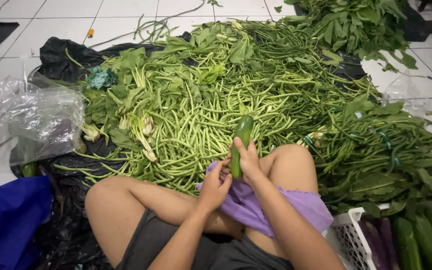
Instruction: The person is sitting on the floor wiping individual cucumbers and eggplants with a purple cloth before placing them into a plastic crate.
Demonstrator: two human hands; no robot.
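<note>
At the bottom centre of the frame, a person is sitting cross-legged on the floor, and the right hand (248, 161) is grasping a green cucumber (240, 144) upright, fingers wrapped around its lower half. The left hand (216, 184) is pressing a purple cloth (296, 205) against the cucumber's base, fingers bunched in the fabric, which is draping over the lap. At lower right, a white plastic crate (348, 235) is holding more cucumbers and dark purple eggplants. At lower left, a blue bag (8, 220) is lying on black plastic sheeting (61, 55). Just beyond the knees, a wide heap of long green beans (211, 110) is spreading across the middle, with leafy greens (126, 95) mixed in at its left. A clear plastic bag (36, 120) is sitting at centre left. In the upper right, another pile of leafy stalks (356, 25) is resting on the white tiled floor (66, 10).
</note>
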